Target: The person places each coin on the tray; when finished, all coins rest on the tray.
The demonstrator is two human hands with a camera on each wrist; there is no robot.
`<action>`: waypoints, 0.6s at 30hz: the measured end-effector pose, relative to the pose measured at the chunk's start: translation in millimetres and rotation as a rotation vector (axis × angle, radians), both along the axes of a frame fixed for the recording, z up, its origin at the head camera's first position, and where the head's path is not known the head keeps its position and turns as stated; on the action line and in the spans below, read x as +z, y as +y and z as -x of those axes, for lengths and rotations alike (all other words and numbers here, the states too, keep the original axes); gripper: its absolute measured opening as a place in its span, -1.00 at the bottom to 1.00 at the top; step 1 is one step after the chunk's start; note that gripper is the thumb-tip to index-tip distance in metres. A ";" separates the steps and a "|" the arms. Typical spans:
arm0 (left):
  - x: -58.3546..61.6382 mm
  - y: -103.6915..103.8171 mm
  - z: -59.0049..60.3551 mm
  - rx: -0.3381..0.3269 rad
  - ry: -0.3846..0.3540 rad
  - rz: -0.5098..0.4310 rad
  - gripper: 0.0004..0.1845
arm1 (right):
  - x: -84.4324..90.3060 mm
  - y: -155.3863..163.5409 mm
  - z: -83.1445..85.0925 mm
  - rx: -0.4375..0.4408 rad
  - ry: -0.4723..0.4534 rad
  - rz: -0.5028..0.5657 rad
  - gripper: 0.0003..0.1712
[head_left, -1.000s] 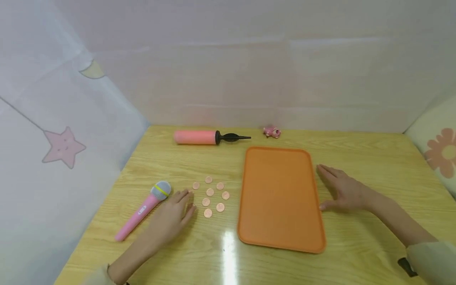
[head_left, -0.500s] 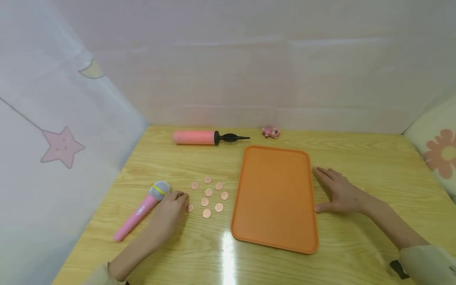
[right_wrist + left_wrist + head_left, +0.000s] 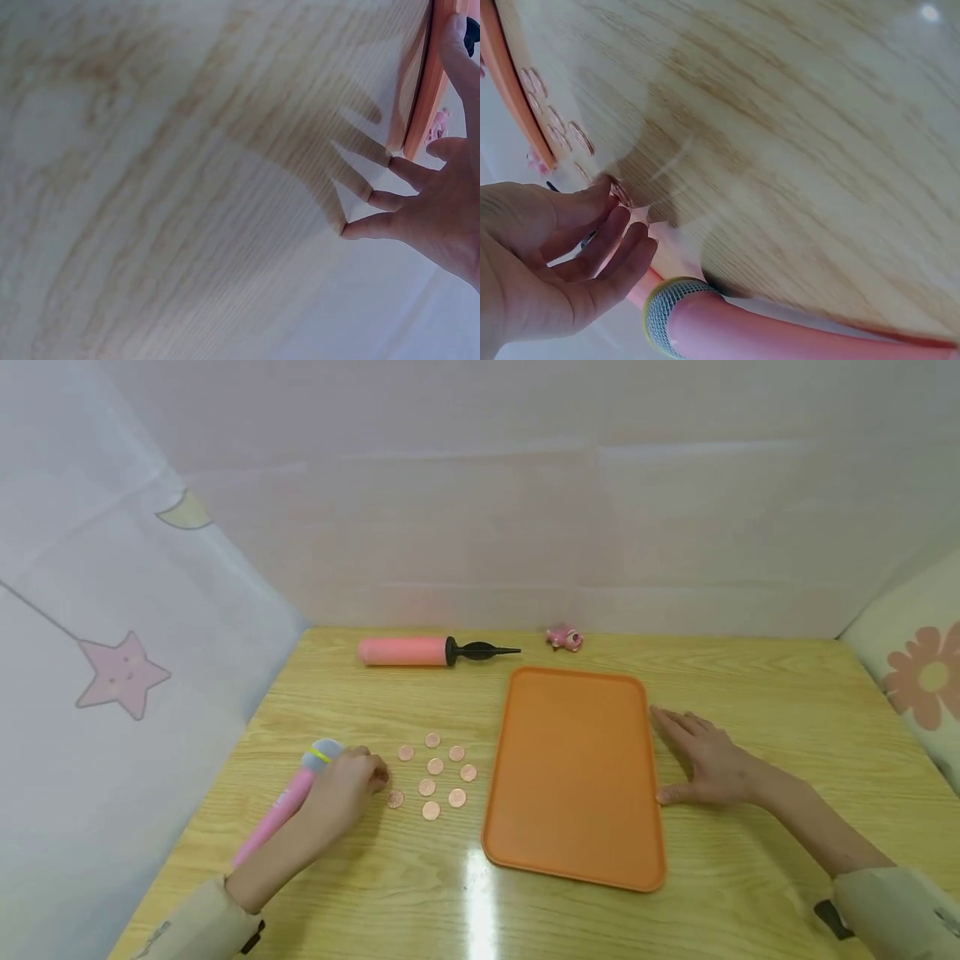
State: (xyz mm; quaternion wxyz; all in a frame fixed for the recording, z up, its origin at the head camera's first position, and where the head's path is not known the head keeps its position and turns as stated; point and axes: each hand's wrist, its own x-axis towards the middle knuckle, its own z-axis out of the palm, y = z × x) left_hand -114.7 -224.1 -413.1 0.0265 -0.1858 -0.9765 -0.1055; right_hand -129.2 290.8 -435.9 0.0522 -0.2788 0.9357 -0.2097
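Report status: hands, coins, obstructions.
Left hand curled by coins, grip unclear. Right hand open, touching tray. Nine visible left of tray. Microphone beside left hand.

A yellowish wood-grain table (image 3: 750,677) lies beneath the left hand (image 3: 339,789) and right hand (image 3: 712,764). Beyond both stands a creased, pale backdrop (image 3: 480,510). To the left hand's left, a whitish side cloth (image 3: 150,585) bears a pink star (image 3: 123,675) and, farther off, a yellow crescent (image 3: 186,511). Past the right hand, a cream side cloth (image 3: 915,593) shows an orange flower (image 3: 930,678). Between the hands, on the near side, glare (image 3: 482,910) streaks the table.
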 end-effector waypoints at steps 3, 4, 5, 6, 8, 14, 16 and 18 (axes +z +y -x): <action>-0.2 -0.5 1.0 0.030 -0.015 0.009 -0.87 | -1.3 0.0 1.1 0.009 0.018 -0.009 0.34; 0.0 -0.9 2.0 0.035 -0.022 0.015 -0.86 | -1.5 0.2 1.3 0.012 0.024 -0.011 0.34; 0.3 -1.5 3.2 0.041 -0.028 0.026 -0.85 | -1.5 0.3 1.5 0.014 0.028 -0.011 0.34; 0.8 -2.3 4.4 0.048 -0.040 0.034 -0.85 | -1.4 0.3 1.5 0.015 0.028 -0.011 0.34; 2.9 -3.9 6.7 0.061 -0.080 0.044 -0.85 | -1.1 0.3 1.3 0.016 0.029 -0.007 0.34; 7.8 -9.0 12.6 0.105 -0.234 0.025 -0.81 | -1.5 -0.3 0.0 0.013 0.021 0.006 0.34; 9.2 -11.6 14.8 0.113 -0.269 -0.010 -0.81 | -1.5 0.0 0.3 0.019 0.028 0.003 0.34; 11.4 -11.2 19.3 0.107 -0.282 -0.030 -0.81 | -0.3 0.2 1.1 0.026 0.039 -0.005 0.34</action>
